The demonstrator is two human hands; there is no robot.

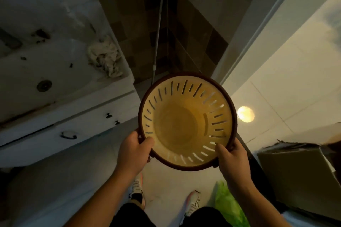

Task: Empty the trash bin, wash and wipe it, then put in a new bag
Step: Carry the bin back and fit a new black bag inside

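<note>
Both bare forearms reach forward. The left hand [133,148] and the right hand [231,155] each grip a rim, thumbs over it, fingers [148,159] curled beneath.

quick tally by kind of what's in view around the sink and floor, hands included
hands: 2 (left, right, both gripping the bin's rim)
yellow slotted trash bin: 1
crumpled rag by the sink: 1
green plastic bag on the floor: 1
cardboard box: 1
pole leaning in the corner: 1
total: 7
</note>
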